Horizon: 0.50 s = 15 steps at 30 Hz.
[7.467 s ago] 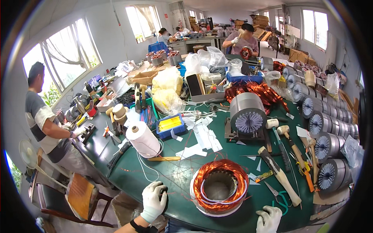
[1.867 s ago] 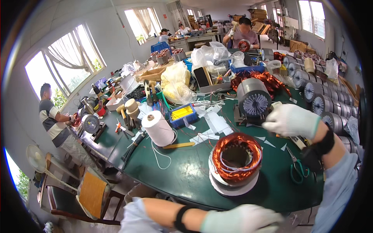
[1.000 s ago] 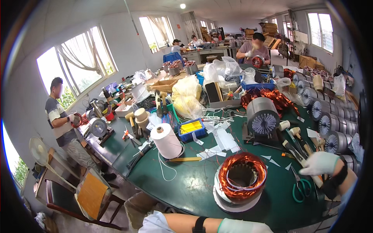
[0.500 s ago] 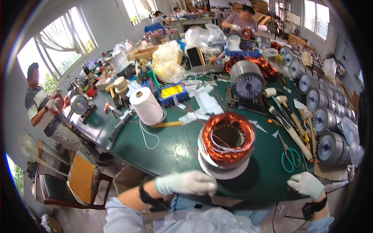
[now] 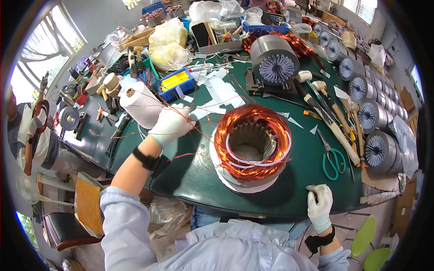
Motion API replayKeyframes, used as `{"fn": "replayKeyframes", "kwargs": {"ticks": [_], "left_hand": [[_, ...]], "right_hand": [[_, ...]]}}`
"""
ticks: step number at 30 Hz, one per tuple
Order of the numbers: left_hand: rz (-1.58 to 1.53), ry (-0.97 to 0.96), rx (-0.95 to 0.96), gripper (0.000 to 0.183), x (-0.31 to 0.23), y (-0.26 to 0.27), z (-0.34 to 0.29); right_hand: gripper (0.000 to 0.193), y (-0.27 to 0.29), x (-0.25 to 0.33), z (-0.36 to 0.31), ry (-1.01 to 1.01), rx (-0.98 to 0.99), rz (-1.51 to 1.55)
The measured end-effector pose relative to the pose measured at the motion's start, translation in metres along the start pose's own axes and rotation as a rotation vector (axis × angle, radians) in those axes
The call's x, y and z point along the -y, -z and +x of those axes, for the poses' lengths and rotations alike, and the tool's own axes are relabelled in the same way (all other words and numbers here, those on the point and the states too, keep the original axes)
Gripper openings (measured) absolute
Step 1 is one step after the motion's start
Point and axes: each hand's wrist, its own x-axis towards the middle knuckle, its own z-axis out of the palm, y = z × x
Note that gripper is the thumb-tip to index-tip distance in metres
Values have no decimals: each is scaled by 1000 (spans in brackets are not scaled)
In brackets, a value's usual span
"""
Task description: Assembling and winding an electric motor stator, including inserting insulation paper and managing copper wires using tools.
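l hand point(image 5: 173, 125) prob. grips wire point(image 5: 195, 128); r hand point(image 5: 320, 206) nr. scissors point(image 5: 327, 147)

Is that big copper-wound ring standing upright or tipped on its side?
Upright: the copper-wound ring has its opening facing up, with the inside visible from above.

The stator point(image 5: 248, 171) stands on a disc point(image 5: 253, 188) on the table point(image 5: 194, 176). Left of the stator is the spool point(image 5: 141, 106), with the left hand point(image 5: 173, 123) between; behind-left, the tray point(image 5: 190, 85); behind, paper scraps point(image 5: 224, 90) and, beyond, a core point(image 5: 273, 49). Right of it lie the scissors point(image 5: 334, 165); front-right, the right hand point(image 5: 320, 205).
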Motion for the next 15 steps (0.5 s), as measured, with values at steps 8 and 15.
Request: {"fn": "replayKeyframes", "kwargs": {"ticks": [8, 15], "left_hand": [[-9, -65, -36, 23, 4, -38, 34], [12, -79, -44, 18, 12, -56, 34]], "right_hand": [[11, -2, 1, 2, 48, -21, -66], [9, -2, 2, -3, 17, -57, -44]]}}
